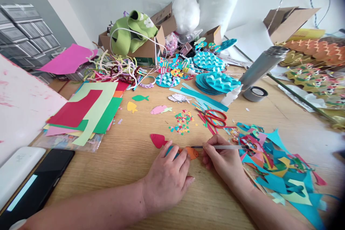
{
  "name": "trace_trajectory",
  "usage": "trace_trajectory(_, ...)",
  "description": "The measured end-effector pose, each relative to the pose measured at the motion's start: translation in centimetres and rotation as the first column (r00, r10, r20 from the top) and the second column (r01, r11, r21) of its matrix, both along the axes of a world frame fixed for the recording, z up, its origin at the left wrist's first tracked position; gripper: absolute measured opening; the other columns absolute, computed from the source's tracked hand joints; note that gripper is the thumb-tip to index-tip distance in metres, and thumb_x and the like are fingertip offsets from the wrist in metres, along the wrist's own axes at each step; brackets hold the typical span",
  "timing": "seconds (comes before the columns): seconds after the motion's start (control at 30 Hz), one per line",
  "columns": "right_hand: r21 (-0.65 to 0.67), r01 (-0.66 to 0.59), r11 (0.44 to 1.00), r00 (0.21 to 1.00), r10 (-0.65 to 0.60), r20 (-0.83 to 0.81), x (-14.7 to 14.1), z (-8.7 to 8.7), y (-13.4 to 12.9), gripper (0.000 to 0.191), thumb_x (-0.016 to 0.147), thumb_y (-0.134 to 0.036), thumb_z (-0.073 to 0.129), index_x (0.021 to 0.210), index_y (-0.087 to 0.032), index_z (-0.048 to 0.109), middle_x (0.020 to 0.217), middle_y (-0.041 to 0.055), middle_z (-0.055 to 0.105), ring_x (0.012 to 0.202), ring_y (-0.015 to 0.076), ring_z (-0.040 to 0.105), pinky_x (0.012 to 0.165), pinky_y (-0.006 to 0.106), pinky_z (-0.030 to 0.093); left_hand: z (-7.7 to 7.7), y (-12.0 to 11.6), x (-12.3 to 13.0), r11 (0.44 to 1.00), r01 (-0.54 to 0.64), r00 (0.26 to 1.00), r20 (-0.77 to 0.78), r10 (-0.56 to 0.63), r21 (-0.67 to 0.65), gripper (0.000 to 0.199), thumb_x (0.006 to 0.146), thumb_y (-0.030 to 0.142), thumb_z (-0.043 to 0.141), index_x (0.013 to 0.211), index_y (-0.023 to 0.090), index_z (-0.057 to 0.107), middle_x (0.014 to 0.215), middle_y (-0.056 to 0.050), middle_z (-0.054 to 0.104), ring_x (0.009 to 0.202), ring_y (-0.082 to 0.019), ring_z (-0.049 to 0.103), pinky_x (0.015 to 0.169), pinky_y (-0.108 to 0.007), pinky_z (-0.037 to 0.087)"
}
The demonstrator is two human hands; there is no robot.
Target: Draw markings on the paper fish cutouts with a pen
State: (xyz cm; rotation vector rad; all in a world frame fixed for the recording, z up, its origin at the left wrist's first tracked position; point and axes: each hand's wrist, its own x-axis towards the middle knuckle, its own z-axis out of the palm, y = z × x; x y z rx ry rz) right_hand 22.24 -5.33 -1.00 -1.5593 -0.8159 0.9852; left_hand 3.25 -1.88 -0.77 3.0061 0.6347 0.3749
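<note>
My left hand point(171, 170) lies flat with its fingers stretched out, pressing on an orange paper fish point(193, 152). Part of a blue paper piece point(171, 152) shows between those fingers. My right hand point(222, 158) is closed around a pen point(229, 147), whose tip touches the orange fish's top edge. A dark line and an eye mark show on that fish; the rest is under my left hand. Just beyond lies a red paper fish point(157, 140). Farther back are a green fish point(140, 98), a yellow fish point(132, 107), a pink fish point(159, 109) and white fish point(178, 98).
Red-handled scissors point(215, 118) rest on paper strips beside small confetti point(182, 122). Paper scraps point(280, 165) pile up at right. Coloured sheets point(105, 115) and a phone point(37, 187) are at left. A glue bottle point(231, 94) and a steel flask point(262, 66) stand behind.
</note>
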Motion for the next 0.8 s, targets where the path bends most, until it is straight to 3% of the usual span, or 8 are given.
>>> trace_trajectory(0.17,0.035,-0.003,0.999,0.998,0.005,-0.056,0.1,0.1,-0.3,0.03,0.072,-0.038,0.074,0.065,-0.022,0.05,0.046,-0.0031,0.058,0.033,0.0126,0.052,0.029,0.021,0.041,0.0,0.0,0.0,1.0,-0.002,1.0,0.0,0.002,-0.008,0.045,0.098,0.043,0.044,0.126,0.009,0.058,0.127,-0.01,0.059,0.117,-0.028,0.047,0.113,-0.047,0.024)
trace_trajectory(0.33,0.203,0.041,0.978,0.996,-0.025,-0.081,0.1,-0.1,-0.6,0.028,0.081,-0.04,0.07,0.069,-0.022,0.053,0.051,-0.0042,0.057,0.037,0.0108,0.05,0.032,0.021,0.041,0.1,-0.1,0.0,1.0,-0.002,1.0,-0.01,0.001,-0.031,0.045,0.099,0.043,0.044,0.127,0.01,0.057,0.128,-0.011,0.058,0.116,-0.028,0.048,0.112,-0.047,0.025)
trace_trajectory(0.5,0.374,0.058,0.926,0.983,-0.119,0.143,-0.4,0.3,-0.7,0.017,0.089,-0.037,0.064,0.084,-0.022,0.057,0.065,-0.0012,0.063,0.054,0.0129,0.06,0.052,0.024,0.05,0.5,-0.2,0.1,0.997,-0.022,1.0,-0.011,0.021,-0.071,0.043,0.097,0.042,0.048,0.124,0.011,0.057,0.117,-0.011,0.06,0.114,-0.029,0.048,0.111,-0.048,0.027)
trace_trajectory(0.67,0.339,-0.083,0.937,0.904,-0.072,0.421,-0.5,0.7,-1.1,0.024,0.098,-0.039,0.049,0.112,-0.023,0.06,0.085,0.0048,0.073,0.078,0.0188,0.07,0.073,0.032,0.054,0.6,-0.4,0.1,0.998,-0.036,0.997,0.066,0.04,-0.058,0.047,0.096,0.041,0.049,0.131,0.011,0.051,0.118,-0.012,0.058,0.113,-0.028,0.047,0.11,-0.048,0.028)
trace_trajectory(0.8,0.347,-0.153,0.925,0.825,-0.074,0.561,-0.5,0.8,-1.6,0.026,0.101,-0.039,0.042,0.114,-0.024,0.06,0.091,0.0064,0.076,0.087,0.0213,0.07,0.086,0.037,0.05,0.7,-0.4,0.0,0.997,-0.061,0.993,0.101,0.067,-0.056,0.031,0.093,0.033,0.051,0.113,0.011,0.06,0.114,-0.012,0.06,0.11,-0.027,0.049,0.108,-0.047,0.032)
